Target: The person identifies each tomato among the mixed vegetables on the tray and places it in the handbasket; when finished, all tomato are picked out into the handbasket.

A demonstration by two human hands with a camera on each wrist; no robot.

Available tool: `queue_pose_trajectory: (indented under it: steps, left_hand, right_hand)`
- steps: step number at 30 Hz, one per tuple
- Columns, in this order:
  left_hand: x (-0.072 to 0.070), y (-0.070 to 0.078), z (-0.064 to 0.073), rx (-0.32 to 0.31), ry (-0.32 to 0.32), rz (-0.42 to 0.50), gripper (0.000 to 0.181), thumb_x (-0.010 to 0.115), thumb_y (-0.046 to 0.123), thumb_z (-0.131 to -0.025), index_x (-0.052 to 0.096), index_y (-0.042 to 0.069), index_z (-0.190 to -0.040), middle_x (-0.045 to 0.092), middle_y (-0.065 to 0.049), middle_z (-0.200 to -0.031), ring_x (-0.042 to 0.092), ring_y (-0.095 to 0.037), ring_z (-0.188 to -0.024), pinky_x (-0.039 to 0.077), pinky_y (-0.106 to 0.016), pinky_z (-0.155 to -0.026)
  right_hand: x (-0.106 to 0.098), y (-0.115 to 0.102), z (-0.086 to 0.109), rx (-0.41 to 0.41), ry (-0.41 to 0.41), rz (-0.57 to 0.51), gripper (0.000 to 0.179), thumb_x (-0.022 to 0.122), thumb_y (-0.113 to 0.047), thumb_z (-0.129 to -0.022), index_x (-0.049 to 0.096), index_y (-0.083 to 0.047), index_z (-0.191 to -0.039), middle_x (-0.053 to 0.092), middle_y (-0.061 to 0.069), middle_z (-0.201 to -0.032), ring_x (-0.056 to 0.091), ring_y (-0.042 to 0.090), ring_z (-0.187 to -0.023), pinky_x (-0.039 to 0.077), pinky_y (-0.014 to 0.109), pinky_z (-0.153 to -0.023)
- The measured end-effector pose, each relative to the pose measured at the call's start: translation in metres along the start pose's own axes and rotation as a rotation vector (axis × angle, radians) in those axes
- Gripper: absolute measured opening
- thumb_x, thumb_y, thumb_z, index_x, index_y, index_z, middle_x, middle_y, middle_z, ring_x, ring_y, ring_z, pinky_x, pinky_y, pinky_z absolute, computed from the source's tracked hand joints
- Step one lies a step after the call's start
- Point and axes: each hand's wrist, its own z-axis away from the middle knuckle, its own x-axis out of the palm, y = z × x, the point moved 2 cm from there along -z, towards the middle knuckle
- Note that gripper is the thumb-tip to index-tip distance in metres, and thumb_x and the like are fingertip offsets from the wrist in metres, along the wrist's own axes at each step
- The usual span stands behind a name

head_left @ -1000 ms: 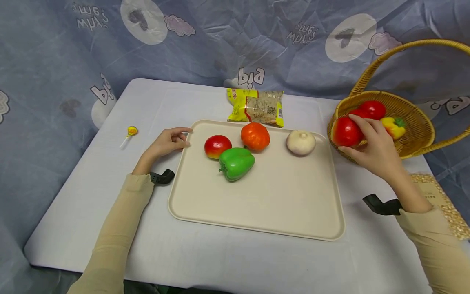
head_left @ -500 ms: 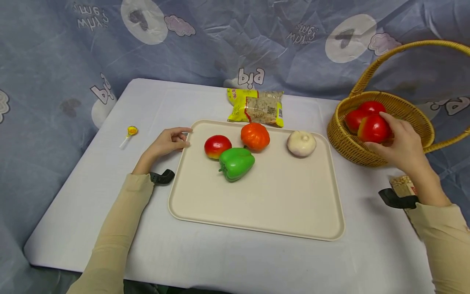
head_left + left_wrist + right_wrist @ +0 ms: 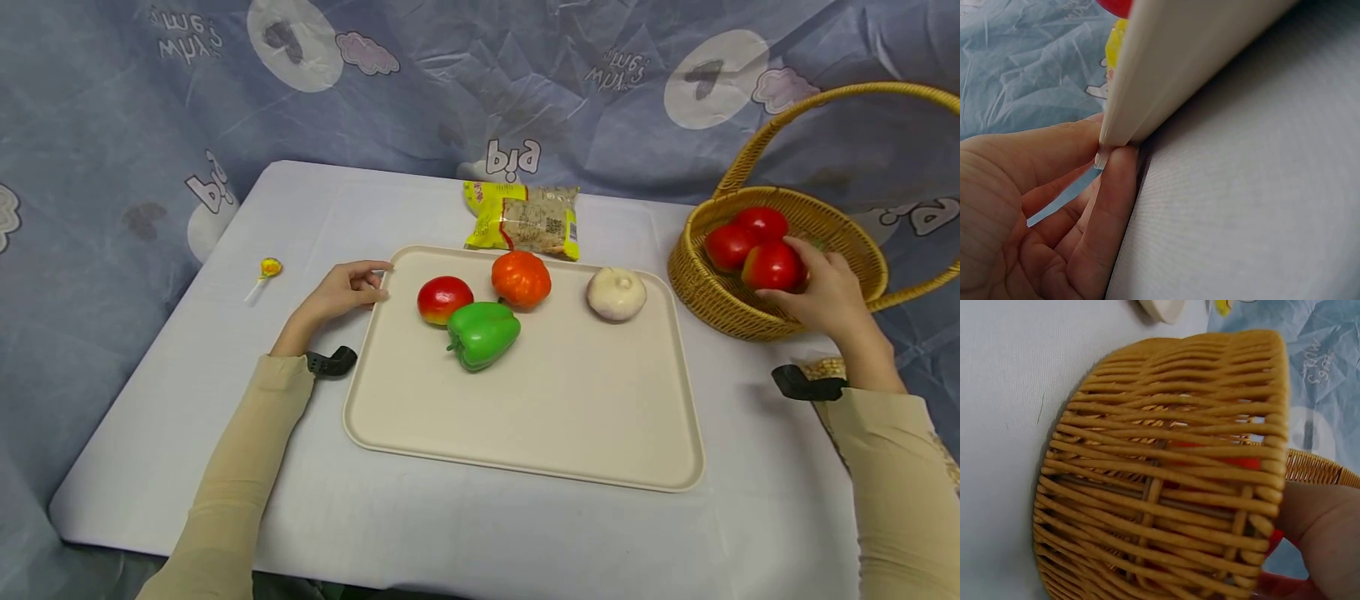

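Note:
In the head view, my left hand (image 3: pixel 337 292) is at the upper left edge of a beige tray (image 3: pixel 570 400). The left wrist view shows thumb and fingertips pinching the tray's rim (image 3: pixel 1113 134). A red mango (image 3: pixel 444 299), a green bell pepper (image 3: pixel 484 335), an orange pumpkin (image 3: pixel 521 279) and a white garlic bulb (image 3: pixel 616 293) lie on the tray. My right hand (image 3: pixel 828 293) reaches into a wicker basket (image 3: pixel 708 292) and holds a round red fruit with a yellowish side (image 3: pixel 772 266). Two red fruits (image 3: pixel 727 247) sit beside it. The basket wall (image 3: pixel 1154 469) covers most of the right wrist view.
A yellow snack bag (image 3: pixel 525 218) lies behind the tray. To the left is a lollipop (image 3: pixel 269 267). The basket's tall handle (image 3: pixel 761 137) arches at the right, and a bag of grains (image 3: pixel 821 367) lies partly under the right forearm.
My right hand has carried the red fruit rightward from the basket's left side and lowered it slightly inside, hiding most of the yellow pepper there. The left hand has stayed put.

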Motion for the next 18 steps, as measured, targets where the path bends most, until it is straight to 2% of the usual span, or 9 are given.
queue_pose_trajectory:
  steps: [5, 11, 18]
  left_hand:
    - [0.001, -0.001, 0.0, 0.013, -0.002, 0.001, 0.049, 0.061, 0.001, -0.086, 0.047, -0.005, -0.132, 0.05, -0.008, -0.091, 0.051, -0.002, -0.063, 0.051, -0.017, -0.061]
    - [0.0, -0.001, -0.001, 0.006, 0.001, -0.003, 0.048, 0.061, 0.002, -0.087, 0.047, -0.004, -0.133, 0.05, -0.006, -0.09, 0.05, -0.003, -0.063, 0.051, -0.017, -0.061]
    - [0.0, -0.001, -0.001, 0.008, 0.004, -0.003, 0.048, 0.061, 0.002, -0.086, 0.048, -0.005, -0.132, 0.05, -0.005, -0.089, 0.05, -0.003, -0.063, 0.05, -0.016, -0.061]
  right_hand:
    - [0.003, 0.009, -0.005, 0.035, -0.053, 0.02, 0.078, 0.063, -0.023, -0.088, 0.017, -0.002, -0.148, 0.028, 0.043, -0.126, 0.026, 0.059, -0.111, 0.027, 0.072, -0.086]
    - [0.005, 0.015, -0.009, 0.028, -0.076, 0.03, 0.079, 0.064, -0.019, -0.086, 0.017, 0.0, -0.147, 0.031, 0.042, -0.125, 0.025, 0.058, -0.112, 0.025, 0.071, -0.088]
    - [0.003, 0.02, -0.012, 0.097, -0.158, 0.04, 0.081, 0.062, -0.023, -0.087, 0.013, -0.001, -0.148, 0.019, 0.045, -0.127, 0.019, 0.06, -0.113, 0.027, 0.075, -0.089]
